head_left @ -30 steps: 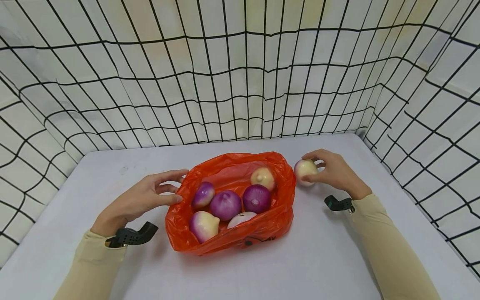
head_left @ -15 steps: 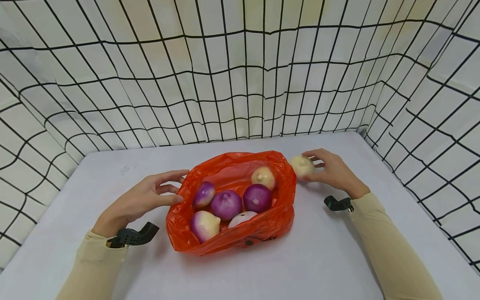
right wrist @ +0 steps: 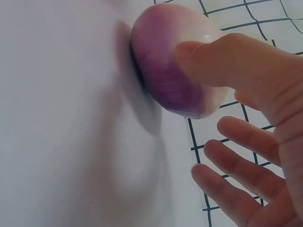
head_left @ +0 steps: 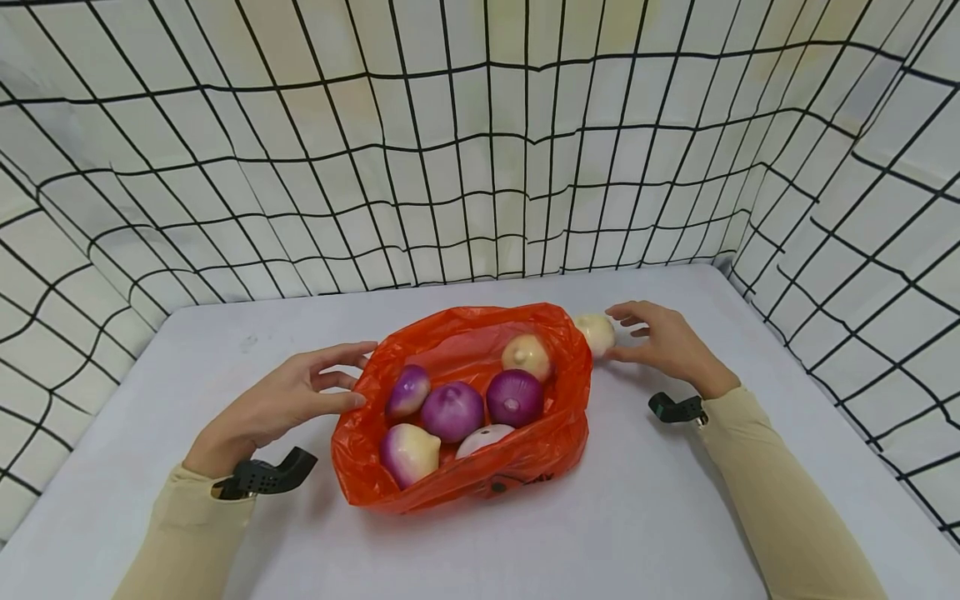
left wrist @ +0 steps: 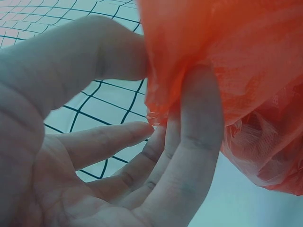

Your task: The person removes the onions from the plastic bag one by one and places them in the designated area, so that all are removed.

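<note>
Head view: I note the left hand (head_left: 281, 392) pinching the red bag (head_left: 551, 442) at its left rim; right of it, the right hand (head_left: 663, 343), fingers loosely spread, is beside an onion (head_left: 596, 335).

A small staged workspace, like a recording booth, with black grid netting (head_left: 491, 133) on three sides.
The netting runs behind, left and right of a plain white tabletop (head_left: 637, 517), against a whitish backing (head_left: 510, 100) with faint yellowish patches. Black wrist cameras (head_left: 272, 473) on both of a person's arms point to filming. The wider building cannot be told.
</note>
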`<act>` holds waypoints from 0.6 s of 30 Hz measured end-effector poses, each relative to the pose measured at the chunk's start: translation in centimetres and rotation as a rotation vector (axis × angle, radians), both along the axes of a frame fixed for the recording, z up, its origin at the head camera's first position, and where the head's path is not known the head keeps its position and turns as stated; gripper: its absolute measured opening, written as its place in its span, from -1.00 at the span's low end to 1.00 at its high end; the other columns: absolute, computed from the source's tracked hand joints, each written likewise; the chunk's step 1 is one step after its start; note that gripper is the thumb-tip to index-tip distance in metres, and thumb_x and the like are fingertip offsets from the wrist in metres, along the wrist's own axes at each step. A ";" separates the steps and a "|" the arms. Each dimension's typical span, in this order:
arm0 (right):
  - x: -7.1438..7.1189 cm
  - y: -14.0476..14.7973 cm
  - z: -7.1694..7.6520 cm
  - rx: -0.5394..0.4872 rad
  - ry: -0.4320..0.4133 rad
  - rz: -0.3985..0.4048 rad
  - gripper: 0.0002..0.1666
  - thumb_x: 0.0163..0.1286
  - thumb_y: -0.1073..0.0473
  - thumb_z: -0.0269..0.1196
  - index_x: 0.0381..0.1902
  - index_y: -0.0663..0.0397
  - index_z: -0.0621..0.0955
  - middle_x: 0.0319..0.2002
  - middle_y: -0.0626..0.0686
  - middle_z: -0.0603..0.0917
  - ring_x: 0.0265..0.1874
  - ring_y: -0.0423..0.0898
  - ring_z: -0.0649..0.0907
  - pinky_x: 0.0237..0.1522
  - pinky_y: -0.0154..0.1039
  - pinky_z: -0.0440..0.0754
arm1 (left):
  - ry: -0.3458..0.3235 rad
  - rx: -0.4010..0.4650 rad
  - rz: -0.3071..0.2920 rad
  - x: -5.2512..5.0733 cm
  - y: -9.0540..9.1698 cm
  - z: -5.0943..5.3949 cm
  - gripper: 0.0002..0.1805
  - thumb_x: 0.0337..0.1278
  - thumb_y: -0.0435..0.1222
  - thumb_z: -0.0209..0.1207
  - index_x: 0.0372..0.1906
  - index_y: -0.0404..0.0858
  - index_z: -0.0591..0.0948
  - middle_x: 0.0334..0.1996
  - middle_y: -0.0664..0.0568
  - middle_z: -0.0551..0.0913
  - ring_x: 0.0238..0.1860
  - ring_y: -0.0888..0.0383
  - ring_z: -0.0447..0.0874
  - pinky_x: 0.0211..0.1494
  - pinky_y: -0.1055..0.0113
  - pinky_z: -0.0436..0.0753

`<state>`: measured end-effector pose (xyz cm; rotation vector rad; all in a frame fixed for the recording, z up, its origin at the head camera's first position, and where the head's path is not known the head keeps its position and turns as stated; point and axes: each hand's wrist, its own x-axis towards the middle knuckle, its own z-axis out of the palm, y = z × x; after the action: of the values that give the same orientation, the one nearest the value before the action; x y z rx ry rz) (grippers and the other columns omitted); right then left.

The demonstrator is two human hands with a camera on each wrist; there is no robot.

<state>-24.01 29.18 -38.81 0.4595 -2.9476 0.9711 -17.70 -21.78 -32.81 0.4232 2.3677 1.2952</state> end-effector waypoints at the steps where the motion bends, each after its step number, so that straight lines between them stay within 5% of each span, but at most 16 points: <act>1: 0.0 0.0 0.1 0.001 0.000 -0.001 -0.24 0.25 0.05 0.52 0.37 0.08 0.53 0.34 0.20 0.58 0.26 0.21 0.62 0.31 0.19 0.63 | 0.000 0.002 0.000 0.0 0.0 0.0 -0.17 0.27 -0.11 0.35 0.57 -0.16 0.29 0.40 -0.20 0.48 0.25 -0.10 0.59 0.09 0.15 0.79; 18: 0.8 -1.1 2.2 -0.033 0.114 -0.003 -0.31 0.24 0.05 0.54 0.29 0.05 0.59 0.25 0.16 0.63 0.18 0.21 0.69 0.26 0.16 0.67 | 0.013 -0.007 -0.009 0.2 0.1 0.1 -0.17 0.27 -0.10 0.35 0.58 -0.12 0.29 0.41 -0.20 0.47 0.27 -0.10 0.60 0.13 0.09 0.79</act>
<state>-23.18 28.09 -36.56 0.4922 -2.8257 0.9580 -17.51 -21.71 -32.74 0.4415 2.3778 1.2836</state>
